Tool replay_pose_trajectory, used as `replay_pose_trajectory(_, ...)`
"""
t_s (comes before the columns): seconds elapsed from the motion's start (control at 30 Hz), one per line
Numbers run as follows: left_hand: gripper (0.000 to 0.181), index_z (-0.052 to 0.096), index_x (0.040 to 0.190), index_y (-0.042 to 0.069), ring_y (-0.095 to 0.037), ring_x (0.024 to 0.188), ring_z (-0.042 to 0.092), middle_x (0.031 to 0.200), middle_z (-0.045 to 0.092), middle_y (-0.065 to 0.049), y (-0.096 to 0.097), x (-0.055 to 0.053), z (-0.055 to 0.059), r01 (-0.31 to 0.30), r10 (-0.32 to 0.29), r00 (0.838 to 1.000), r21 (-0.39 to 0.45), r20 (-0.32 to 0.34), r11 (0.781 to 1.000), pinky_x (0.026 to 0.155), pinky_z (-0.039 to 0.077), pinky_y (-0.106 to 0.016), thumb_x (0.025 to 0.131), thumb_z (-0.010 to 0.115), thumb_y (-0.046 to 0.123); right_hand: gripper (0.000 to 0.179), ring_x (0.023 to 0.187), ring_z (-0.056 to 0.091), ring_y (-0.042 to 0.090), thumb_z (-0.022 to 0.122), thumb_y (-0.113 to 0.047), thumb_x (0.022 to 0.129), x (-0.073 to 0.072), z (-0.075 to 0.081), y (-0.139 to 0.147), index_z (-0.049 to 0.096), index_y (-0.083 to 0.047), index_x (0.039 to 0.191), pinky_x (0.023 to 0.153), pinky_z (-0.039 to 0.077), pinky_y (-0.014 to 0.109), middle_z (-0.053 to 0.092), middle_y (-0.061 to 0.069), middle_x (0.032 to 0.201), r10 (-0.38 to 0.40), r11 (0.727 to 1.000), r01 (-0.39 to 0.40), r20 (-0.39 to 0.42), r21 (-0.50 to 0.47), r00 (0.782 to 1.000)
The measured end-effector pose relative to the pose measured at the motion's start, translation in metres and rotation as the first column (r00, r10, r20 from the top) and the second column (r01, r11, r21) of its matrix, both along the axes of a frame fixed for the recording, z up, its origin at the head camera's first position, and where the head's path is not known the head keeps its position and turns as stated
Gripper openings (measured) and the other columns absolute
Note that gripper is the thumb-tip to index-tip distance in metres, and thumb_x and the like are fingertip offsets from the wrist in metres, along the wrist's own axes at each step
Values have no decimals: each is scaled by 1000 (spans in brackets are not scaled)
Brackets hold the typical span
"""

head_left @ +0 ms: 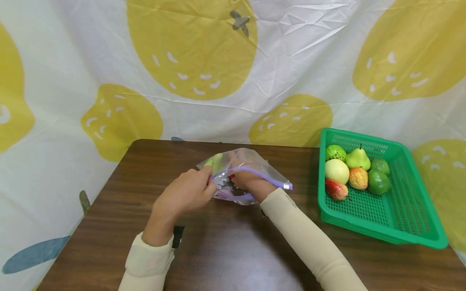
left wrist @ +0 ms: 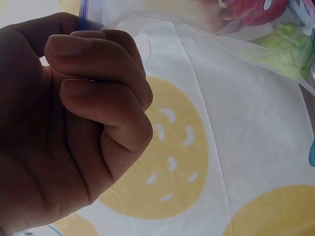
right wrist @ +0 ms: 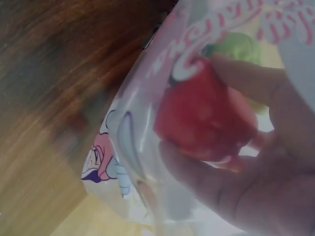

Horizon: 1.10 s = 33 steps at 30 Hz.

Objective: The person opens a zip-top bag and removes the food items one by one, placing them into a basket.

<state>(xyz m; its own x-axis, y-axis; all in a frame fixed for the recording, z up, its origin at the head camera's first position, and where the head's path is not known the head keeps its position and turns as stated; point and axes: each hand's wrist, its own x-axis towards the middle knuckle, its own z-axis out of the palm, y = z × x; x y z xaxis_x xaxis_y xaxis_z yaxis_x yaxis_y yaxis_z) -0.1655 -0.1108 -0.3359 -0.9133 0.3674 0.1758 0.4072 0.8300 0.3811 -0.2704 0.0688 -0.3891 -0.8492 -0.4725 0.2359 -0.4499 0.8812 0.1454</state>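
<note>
A clear zip bag [head_left: 269, 171] with a purple slider edge and printed cartoon figures is held tilted over the table, its mouth gaping toward me. My left hand [head_left: 187, 192] pinches the left end of the zip edge; its curled fingers [left wrist: 106, 98] show in the left wrist view. Through the mouth reaches my right hand [head_left: 247, 173], inside the bag to the wrist. Its thumb and fingers grip a smooth red lobed fruit [right wrist: 206, 115], seen partly through the printed film. Beside it in the bag lies a light green fruit or vegetable [head_left: 215, 162].
At the right of the brown wooden table [head_left: 225, 246] stands a green plastic basket [head_left: 411, 161]. Several fruits sit toward its left side, among them a green pear [head_left: 358, 158] and a pale round fruit [head_left: 336, 171]. A lemon-print cloth [head_left: 218, 117] hangs behind the table.
</note>
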Motion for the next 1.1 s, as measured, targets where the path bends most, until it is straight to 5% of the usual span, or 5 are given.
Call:
replay_pose_trajectory(0.37, 13, 47, 78, 11, -18, 55, 46, 64, 46, -3, 0, 0, 0, -6, 6, 1000, -6, 29, 1000, 48, 37, -32, 90, 48, 17, 46, 99, 59, 26, 83, -36, 72, 8, 5, 2, 62, -12, 105, 82, 53, 42, 64, 10, 106, 27, 989, -34, 50, 145, 998)
replay_pose_trajectory(0.6, 13, 48, 79, 11, -18, 54, 46, 64, 47, -3, 0, -1, 0, -5, 5, 999, -9, 41, 1000, 48, 37, -31, 90, 48, 18, 46, 95, 57, 23, 85, -28, 72, 20, 10, 4, 58, -13, 106, 75, 52, 43, 59, 6, 104, 31, 997, -40, 134, 66, 991)
replay_pose_trajectory(0.9, 12, 49, 81, 11, -18, 55, 46, 65, 48, -3, -1, -1, 0, -8, 9, 999, -4, 51, 1000, 49, 38, -31, 91, 47, 18, 60, 93, 58, 23, 85, -30, 74, 33, 16, 8, 56, -10, 121, 78, 53, 37, 56, 8, 114, 69, 991, -93, 224, 99, 972)
replay_pose_trajectory(1.1, 11, 49, 81, 11, -17, 54, 45, 64, 48, -3, -1, 0, 1, -13, 13, 998, 8, 58, 1000, 49, 37, -31, 90, 46, 17, 41, 87, 58, 21, 82, -25, 75, 43, 20, 11, 61, -10, 108, 76, 52, 34, 57, 7, 105, 111, 989, -131, 235, 73, 966)
